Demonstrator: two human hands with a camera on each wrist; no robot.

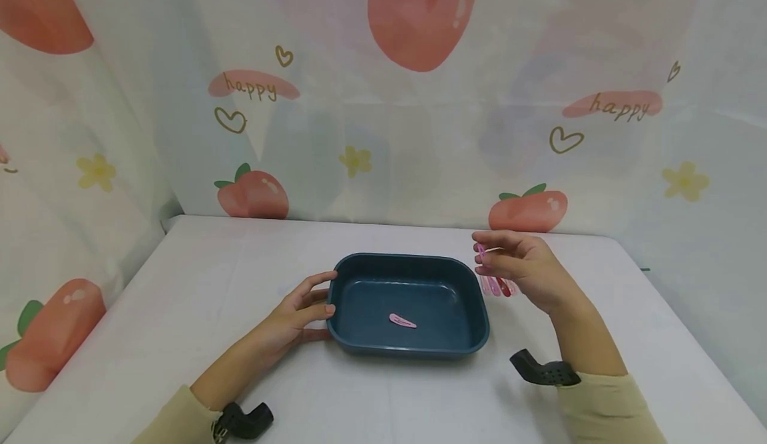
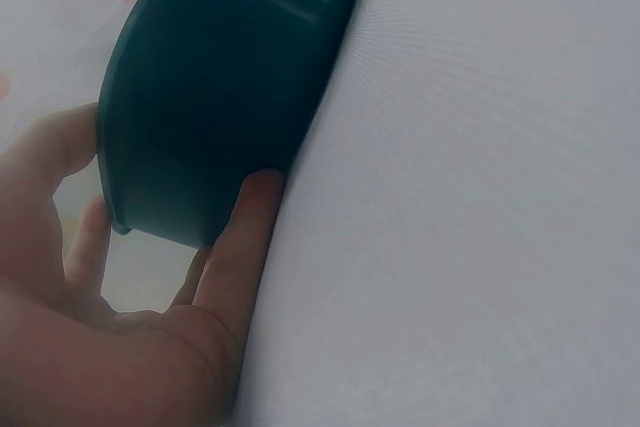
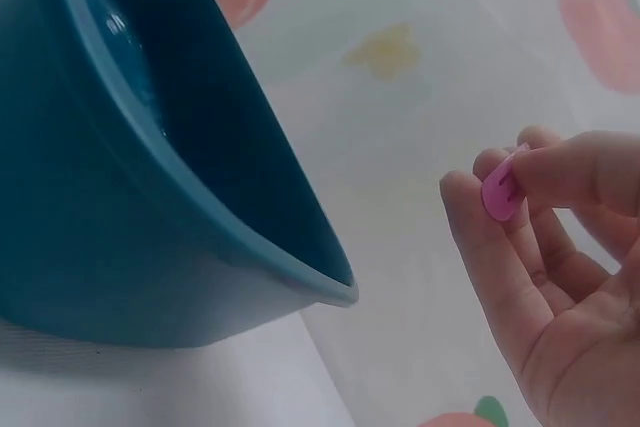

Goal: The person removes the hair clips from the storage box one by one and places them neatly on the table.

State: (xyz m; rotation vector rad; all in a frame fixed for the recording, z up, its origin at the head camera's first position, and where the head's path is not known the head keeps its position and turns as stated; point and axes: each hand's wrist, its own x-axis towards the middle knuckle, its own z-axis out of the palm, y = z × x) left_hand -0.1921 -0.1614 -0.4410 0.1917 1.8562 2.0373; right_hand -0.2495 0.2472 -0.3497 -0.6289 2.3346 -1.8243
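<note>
My right hand [image 1: 530,267] pinches a bright pink snap hair clip [image 3: 503,187] between thumb and fingertips, raised just right of the dark blue basin [image 1: 409,352]. Inside the basin, a light pink hair clip [image 1: 403,321] lies flat on the floor. My left hand [image 1: 297,312] touches the basin's left end from outside, fingers spread and fingertips at the rim and side wall. In the left wrist view, one finger [image 2: 240,247] lies low along the wall, close to the tabletop.
Several pink and red hair clips [image 1: 505,287] lie in a row on the white table [image 1: 287,397], right of the basin and partly hidden by my right hand. A printed cloth [image 1: 419,131] hangs behind the table's far edge.
</note>
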